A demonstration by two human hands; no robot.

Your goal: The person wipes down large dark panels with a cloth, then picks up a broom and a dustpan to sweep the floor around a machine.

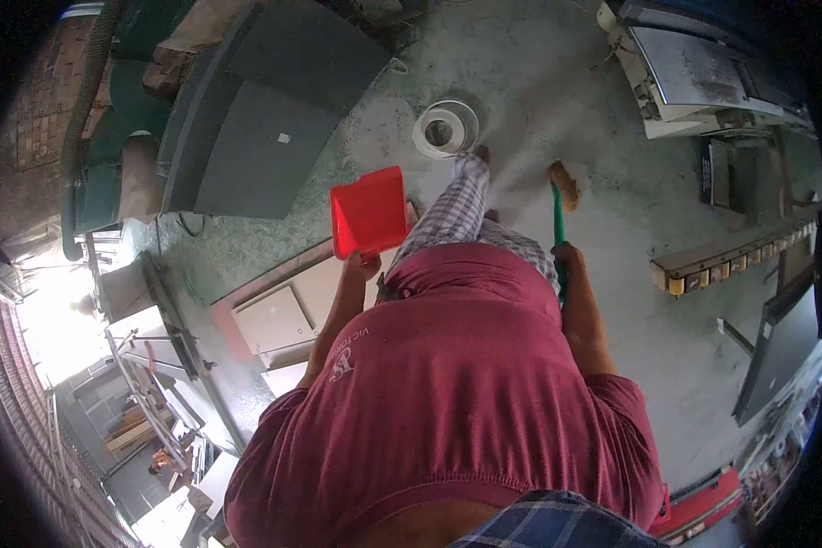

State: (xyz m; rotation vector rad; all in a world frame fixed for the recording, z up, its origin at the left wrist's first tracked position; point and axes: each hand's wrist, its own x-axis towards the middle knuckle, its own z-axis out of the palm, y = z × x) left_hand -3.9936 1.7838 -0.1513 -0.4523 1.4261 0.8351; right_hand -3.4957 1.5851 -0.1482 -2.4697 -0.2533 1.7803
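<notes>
My left hand (363, 266) is closed round the near end of a red dustpan (371, 216), which hangs in front of me on the left. On the right, my right hand (568, 259) grips the green handle of a brush (559, 215). Its brown bristles (566, 185) point away from me, over or on the floor; I cannot tell whether they touch it. A white round bucket-like container (445, 130) stands on the floor ahead, beside my foot. What it holds is hard to make out.
Dark grey panels (265, 137) stand at the left front, with pale boards (279, 320) lying below them. A machine with a metal top (694, 73) is at the right front. Along the right runs a long rail with yellowish blocks (735, 256). The greenish floor (374, 128) looks dusty.
</notes>
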